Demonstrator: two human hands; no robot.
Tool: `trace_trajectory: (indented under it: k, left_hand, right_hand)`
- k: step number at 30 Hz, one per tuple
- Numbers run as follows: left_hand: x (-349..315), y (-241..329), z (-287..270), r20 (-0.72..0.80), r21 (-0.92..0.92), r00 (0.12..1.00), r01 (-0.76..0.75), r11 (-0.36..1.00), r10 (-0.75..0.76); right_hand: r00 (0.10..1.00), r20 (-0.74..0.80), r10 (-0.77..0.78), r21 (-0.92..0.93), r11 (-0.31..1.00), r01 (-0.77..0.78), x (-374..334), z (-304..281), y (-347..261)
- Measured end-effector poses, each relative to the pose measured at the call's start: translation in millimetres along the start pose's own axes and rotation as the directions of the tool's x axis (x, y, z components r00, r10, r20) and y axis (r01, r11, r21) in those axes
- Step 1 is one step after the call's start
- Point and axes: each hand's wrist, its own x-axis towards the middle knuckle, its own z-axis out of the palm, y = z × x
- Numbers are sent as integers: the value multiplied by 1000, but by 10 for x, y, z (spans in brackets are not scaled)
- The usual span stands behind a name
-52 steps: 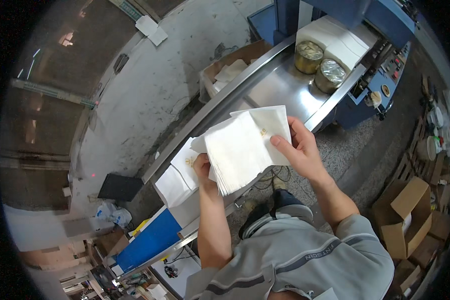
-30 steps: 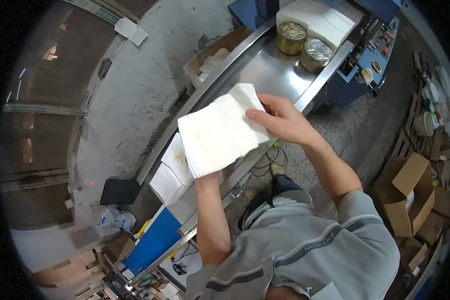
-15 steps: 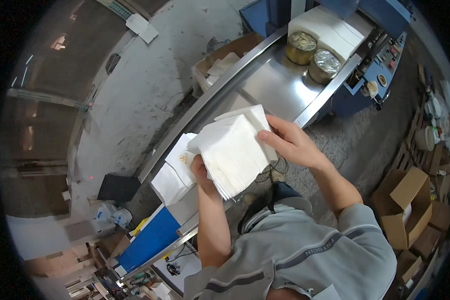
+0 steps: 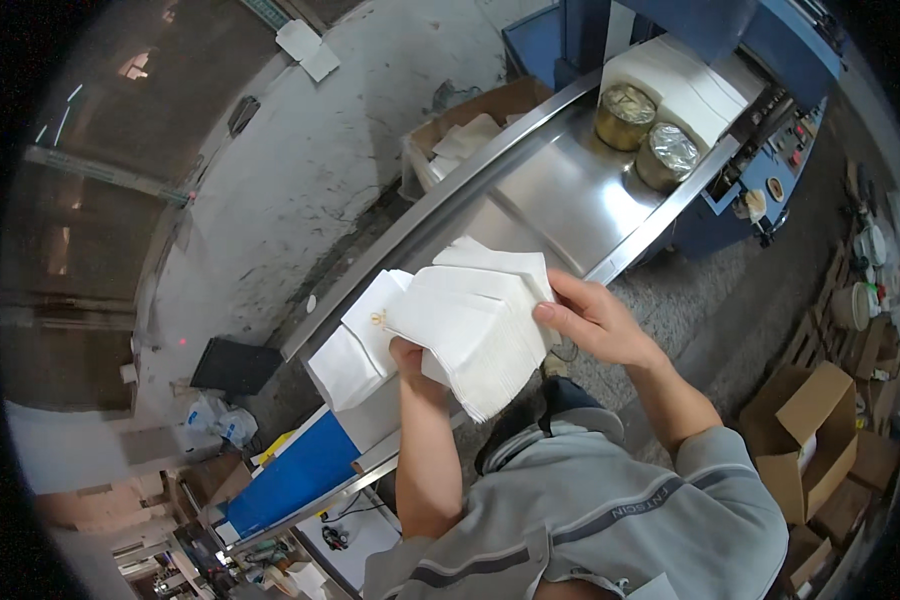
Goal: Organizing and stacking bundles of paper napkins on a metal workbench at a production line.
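Note:
A thick stack of white paper napkins is held between my two hands over the steel table, its layered edges fanned out toward me. My left hand grips its left side, the fingers partly hidden beneath it. At the upper right corner, my right hand pinches the stack with the thumb on top. Just left of it, more white napkins lie on the table, one showing a small gold mark.
The steel table runs to a blue machine at the far right. Two round metal tins stand there before a white sheet stack. A carton sits behind the table; an open cardboard box is at right.
The napkin stack has tilted and its edges have spread into a wider fan. Both hands keep hold of it, my right hand slightly lower and farther right.

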Motion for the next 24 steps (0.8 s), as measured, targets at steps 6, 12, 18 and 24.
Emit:
trace_trajectory:
  k: [6, 12, 18, 24]
  left_hand:
    - [-11, 73, 189, 133, -99, 991, 40, 994, -27]
    - [-50, 0, 310, 97, -40, 994, 62, 997, -58]
    - [71, -245, 188, -95, 83, 995, -35, 996, 43]
    - [384, -438, -122, -32, 245, 983, -166, 955, 179]
  right_hand:
    - [1000, 2, -9, 81, 997, 9, -61, -6, 71]
    - [999, -47, -27, 84, 996, 31, -110, -61, 136]
    - [985, -102, 143, 297, 949, -107, -73, -122, -29]
    - [962, -196, 189, 357, 928, -109, 2, -134, 124]
